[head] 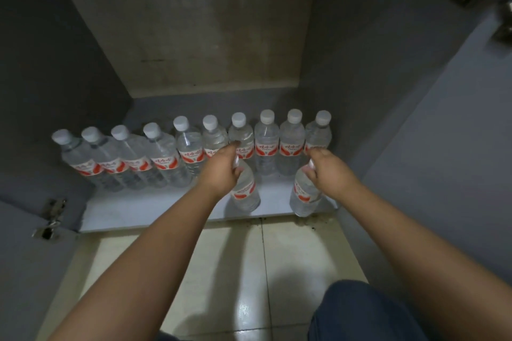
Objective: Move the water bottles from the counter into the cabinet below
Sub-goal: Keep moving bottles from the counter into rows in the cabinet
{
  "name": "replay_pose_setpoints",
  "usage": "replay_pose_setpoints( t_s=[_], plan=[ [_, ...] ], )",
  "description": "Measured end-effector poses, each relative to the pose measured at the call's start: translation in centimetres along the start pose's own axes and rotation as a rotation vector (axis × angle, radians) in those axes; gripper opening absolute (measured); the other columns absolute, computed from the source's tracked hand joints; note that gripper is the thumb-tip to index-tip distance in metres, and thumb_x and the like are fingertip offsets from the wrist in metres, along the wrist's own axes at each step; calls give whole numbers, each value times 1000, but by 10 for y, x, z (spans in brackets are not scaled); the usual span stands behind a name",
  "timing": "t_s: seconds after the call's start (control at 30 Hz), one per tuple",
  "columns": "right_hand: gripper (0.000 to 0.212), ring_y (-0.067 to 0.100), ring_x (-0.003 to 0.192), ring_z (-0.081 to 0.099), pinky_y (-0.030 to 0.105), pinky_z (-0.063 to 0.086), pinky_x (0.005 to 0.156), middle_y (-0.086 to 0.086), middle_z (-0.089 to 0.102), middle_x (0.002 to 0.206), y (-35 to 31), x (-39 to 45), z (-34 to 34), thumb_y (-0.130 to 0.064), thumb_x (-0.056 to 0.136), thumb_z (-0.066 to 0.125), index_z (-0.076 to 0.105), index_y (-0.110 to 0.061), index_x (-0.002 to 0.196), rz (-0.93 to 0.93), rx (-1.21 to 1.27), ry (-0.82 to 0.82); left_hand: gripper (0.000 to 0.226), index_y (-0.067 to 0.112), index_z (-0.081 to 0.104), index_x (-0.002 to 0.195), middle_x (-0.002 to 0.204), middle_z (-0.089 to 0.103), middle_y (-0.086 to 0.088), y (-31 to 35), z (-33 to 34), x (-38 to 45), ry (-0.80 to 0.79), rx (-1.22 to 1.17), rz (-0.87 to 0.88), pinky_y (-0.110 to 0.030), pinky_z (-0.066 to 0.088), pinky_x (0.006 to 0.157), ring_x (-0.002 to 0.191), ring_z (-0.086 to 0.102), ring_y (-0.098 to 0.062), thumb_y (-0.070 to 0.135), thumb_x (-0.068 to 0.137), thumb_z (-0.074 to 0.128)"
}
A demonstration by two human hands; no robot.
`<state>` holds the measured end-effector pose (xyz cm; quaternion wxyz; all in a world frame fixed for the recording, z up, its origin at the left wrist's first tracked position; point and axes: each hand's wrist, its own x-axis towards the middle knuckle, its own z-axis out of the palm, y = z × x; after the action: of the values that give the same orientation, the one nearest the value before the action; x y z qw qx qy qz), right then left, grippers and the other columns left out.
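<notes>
Clear plastic water bottles (191, 147) with white caps stand in a row across the grey cabinet floor (138, 210). In front, the left hand (221, 171) grips one bottle (245, 191) by its top, and the right hand (327, 169) grips another bottle (304, 194) likewise.

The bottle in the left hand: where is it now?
Head view, centre: the bottle stands at the cabinet floor's front edge, before the back row.
</notes>
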<state>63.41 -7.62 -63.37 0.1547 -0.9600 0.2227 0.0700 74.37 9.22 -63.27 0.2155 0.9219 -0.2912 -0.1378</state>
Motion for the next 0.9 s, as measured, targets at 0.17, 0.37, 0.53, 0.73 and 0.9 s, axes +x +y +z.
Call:
replay_pose_setpoints(
  t_s=[0.17, 0.37, 0.53, 0.73, 0.9],
  plan=[
    [45, 37, 126, 46, 42, 42, 100, 17, 34, 146, -2, 3, -12, -26, 101, 36, 31, -4, 140, -5, -218, -137, 47, 1, 42, 131, 133, 54, -17, 6, 4, -4, -25, -62, -64, -35, 42, 98, 122, 51, -32, 12, 89, 61],
    [38, 34, 118, 52, 37, 44, 94, 21, 51, 131, 2, 5, -15, -19, 97, 45, 43, -3, 131, -106, -226, -178, 51, 8, 44, 137, 138, 52, -16, 9, 7, -2, 8, 14, -5, -35, 41, 101, 126, 49, -31, 16, 90, 61],
    [45, 29, 124, 46, 33, 38, 102, 16, 46, 137, 7, 6, -19, -9, 93, 51, 40, -7, 136, -222, -177, -247, 46, 9, 44, 136, 131, 58, -17, 15, 8, 0, 8, 94, -10, -37, 46, 95, 120, 54, -33, 17, 92, 57],
    [45, 32, 117, 52, 37, 45, 101, 18, 52, 130, 10, 11, -17, -18, 90, 55, 46, -9, 134, -155, -168, -153, 38, 7, 46, 130, 121, 61, -19, 13, 9, 1, -6, 174, 17, -38, 47, 89, 112, 57, -32, 17, 94, 54],
    [40, 30, 121, 51, 37, 44, 101, 17, 53, 133, 7, 3, -9, -17, 93, 51, 48, -6, 131, -149, -187, -150, 46, 4, 52, 116, 115, 64, -16, 11, 12, 0, 120, 80, -201, -37, 50, 81, 104, 61, -33, 39, 88, 58]
  ],
)
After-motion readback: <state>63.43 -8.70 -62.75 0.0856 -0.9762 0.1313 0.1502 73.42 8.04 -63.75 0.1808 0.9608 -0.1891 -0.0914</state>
